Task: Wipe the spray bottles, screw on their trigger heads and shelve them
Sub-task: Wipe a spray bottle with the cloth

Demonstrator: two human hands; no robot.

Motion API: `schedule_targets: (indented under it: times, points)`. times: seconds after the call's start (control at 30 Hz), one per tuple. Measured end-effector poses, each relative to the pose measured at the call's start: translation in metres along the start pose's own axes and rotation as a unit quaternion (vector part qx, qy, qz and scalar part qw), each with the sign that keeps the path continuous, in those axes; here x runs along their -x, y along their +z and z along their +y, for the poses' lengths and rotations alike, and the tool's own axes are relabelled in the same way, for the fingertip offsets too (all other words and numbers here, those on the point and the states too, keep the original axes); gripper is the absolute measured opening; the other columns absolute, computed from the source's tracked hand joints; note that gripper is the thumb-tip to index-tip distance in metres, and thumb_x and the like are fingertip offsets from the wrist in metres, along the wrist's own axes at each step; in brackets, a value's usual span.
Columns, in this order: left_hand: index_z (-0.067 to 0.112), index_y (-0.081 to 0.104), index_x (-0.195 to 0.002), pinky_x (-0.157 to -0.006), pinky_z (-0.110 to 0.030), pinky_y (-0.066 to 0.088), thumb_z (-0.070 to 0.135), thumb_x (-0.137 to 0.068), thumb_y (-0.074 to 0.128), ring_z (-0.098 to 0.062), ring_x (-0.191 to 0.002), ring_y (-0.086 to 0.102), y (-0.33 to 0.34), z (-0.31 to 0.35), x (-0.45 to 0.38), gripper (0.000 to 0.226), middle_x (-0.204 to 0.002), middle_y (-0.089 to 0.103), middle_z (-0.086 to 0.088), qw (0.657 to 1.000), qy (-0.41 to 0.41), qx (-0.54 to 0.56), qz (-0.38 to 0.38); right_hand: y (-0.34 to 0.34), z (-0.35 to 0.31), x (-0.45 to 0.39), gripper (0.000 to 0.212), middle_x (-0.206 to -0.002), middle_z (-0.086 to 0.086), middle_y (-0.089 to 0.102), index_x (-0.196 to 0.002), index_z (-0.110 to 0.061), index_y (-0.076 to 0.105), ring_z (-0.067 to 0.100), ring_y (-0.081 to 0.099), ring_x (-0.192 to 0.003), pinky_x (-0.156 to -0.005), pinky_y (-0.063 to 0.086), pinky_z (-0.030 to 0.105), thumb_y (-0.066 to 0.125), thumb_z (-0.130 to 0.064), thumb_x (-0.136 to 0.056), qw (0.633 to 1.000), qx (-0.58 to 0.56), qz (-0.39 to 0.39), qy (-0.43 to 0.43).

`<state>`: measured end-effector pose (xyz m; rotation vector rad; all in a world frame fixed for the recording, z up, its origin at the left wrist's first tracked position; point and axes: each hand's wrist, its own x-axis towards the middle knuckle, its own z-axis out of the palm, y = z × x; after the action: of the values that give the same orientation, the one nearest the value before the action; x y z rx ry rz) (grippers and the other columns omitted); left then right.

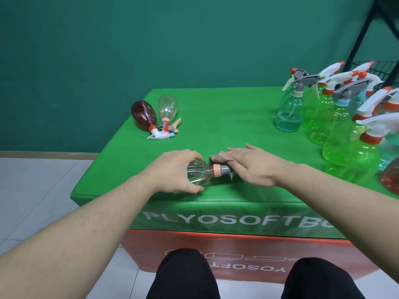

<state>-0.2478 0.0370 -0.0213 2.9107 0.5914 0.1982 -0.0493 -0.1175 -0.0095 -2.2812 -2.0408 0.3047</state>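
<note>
Knees point(183, 275) cropped; right hand point(250, 167) hides the bottle's point(198, 175) trigger.

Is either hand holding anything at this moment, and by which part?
The left hand grips the clear spray bottle, lying on its side, round its body. The right hand presses a brownish cloth onto the bottle's trigger head.

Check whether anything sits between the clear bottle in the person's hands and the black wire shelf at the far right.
Yes. The clear bottle lies at the table's near edge, gripped by the left hand. A cluster of upright spray bottles crowds the table's right side, directly before the wire shelf. It would probably have to be lifted over them.
</note>
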Motion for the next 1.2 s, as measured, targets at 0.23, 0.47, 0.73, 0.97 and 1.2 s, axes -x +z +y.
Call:
schedule_targets:
  times: [0.23,0.47,0.73,0.97,1.2]
  points:
    - [0.026,0.052,-0.143,-0.090,-0.026,0.046,0.061,-0.072,0.082,-0.010,-0.102,0.056,-0.002,0.000,-0.004,0.085,-0.127,0.063,0.009,1.000,-0.002,-0.002,-0.014,0.007,0.003,0.032,0.052,-0.165,-0.009,0.018,-0.160,-0.030,0.015,0.003,0.013,-0.153,-0.127,0.002,0.038,0.022,-0.032,-0.109,0.999,-0.007,0.033,0.010]
    - [0.025,0.051,-0.143,-0.088,-0.027,0.045,0.062,-0.073,0.082,-0.009,-0.099,0.053,-0.002,0.004,-0.006,0.085,-0.128,0.063,0.009,1.000,-0.002,-0.011,-0.021,0.022,-0.007,0.050,0.054,-0.164,-0.003,0.027,-0.159,-0.020,0.027,0.006,0.018,-0.153,-0.126,0.005,0.031,0.024,-0.035,-0.107,0.997,-0.018,0.078,0.009]
    - [0.025,0.052,-0.143,-0.087,-0.028,0.047,0.062,-0.072,0.083,-0.011,-0.099,0.055,-0.001,0.005,-0.008,0.086,-0.127,0.063,0.008,1.000,-0.002,-0.018,-0.025,0.032,-0.024,0.063,0.065,-0.166,-0.012,0.016,-0.161,-0.027,0.020,0.005,0.010,-0.154,-0.125,0.000,0.030,0.014,-0.043,-0.098,0.997,0.022,0.075,-0.002]
    - [0.025,0.054,-0.141,-0.094,-0.030,0.047,0.062,-0.072,0.082,-0.014,-0.107,0.059,0.001,0.007,-0.002,0.084,-0.129,0.064,0.007,1.000,-0.007,-0.012,0.006,0.031,-0.009,0.047,0.072,-0.166,-0.012,0.019,-0.161,-0.028,0.018,0.004,0.013,-0.153,-0.127,0.005,0.042,0.000,-0.048,-0.094,0.994,0.062,0.080,0.035]
    - [0.026,0.054,-0.141,-0.094,-0.027,0.046,0.060,-0.073,0.082,-0.012,-0.106,0.057,0.000,0.012,-0.002,0.081,-0.126,0.063,0.008,1.000,-0.004,-0.012,0.001,0.023,0.009,0.014,0.055,-0.167,-0.010,0.016,-0.161,-0.029,0.017,0.005,0.010,-0.154,-0.125,-0.002,0.053,0.018,-0.038,-0.107,0.996,0.007,0.029,0.078]
